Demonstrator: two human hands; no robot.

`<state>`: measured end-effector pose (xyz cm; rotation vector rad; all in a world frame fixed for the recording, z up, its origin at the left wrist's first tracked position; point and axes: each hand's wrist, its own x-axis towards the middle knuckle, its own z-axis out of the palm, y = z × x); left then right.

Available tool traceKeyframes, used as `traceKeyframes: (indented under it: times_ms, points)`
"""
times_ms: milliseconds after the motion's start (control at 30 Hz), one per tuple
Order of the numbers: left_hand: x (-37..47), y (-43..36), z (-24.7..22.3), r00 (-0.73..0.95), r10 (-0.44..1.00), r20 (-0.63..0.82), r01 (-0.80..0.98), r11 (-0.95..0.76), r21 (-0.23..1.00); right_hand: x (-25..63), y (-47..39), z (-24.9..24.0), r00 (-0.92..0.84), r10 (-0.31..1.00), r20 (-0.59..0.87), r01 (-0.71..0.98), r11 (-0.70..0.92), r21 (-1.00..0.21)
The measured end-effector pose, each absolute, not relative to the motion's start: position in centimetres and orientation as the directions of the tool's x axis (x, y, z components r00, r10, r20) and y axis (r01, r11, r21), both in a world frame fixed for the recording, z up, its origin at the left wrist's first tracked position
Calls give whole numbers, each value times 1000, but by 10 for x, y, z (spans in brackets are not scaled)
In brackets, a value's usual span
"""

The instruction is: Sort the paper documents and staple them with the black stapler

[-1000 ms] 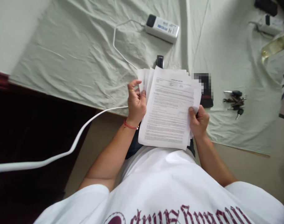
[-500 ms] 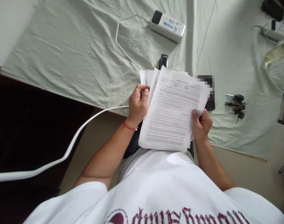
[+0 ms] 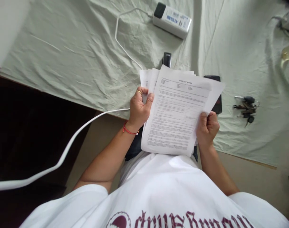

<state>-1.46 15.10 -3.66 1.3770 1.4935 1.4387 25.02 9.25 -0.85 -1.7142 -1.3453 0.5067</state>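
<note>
Several printed paper sheets [image 3: 175,117] are held up in front of my body, over the table's near edge. My left hand [image 3: 140,106] pinches their left side, thumb on top, and wears a ring and a red string bracelet. On the right edge, my right hand [image 3: 207,128] grips the sheets between thumb and curled fingers. The top sheet's upper right corner flares outward, while more sheets fan out behind it at the upper left. Just past the papers' top edge lies a black stapler-like object [image 3: 167,59], partly covered by them.
A pale green cloth [image 3: 82,57] covers the table. On it are a white block-shaped device [image 3: 172,20] with a white cable [image 3: 116,31], a dark phone [image 3: 216,104] partly behind the papers, and a bunch of keys [image 3: 247,109]. A thick white cord [image 3: 70,152] crosses at left.
My right hand has shifted slightly right, and the top sheet's right corner now spreads further out. My left thumb has moved onto the sheets' edge. The view has shifted a little.
</note>
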Motion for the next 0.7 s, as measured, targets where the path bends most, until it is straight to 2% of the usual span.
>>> traceKeyframes:
  times_ms: [267, 400, 600, 700]
  points:
    - [-15, 151, -32, -243, 949, 201, 256, -137, 957, 252, 92, -9, 345, 921, 182, 512, -22, -859]
    - [-14, 151, -31, -245, 947, 209, 247, -147, 958, 252, 93, -8, 319, 928, 193, 537, -9, -843]
    - [-11, 153, -32, -206, 953, 223, 143, -196, 970, 252, 93, -7, 307, 937, 168, 555, -33, -831]
    - [-10, 153, -33, -203, 951, 231, 163, -200, 966, 252, 93, -7, 311, 937, 159, 567, -49, -822]
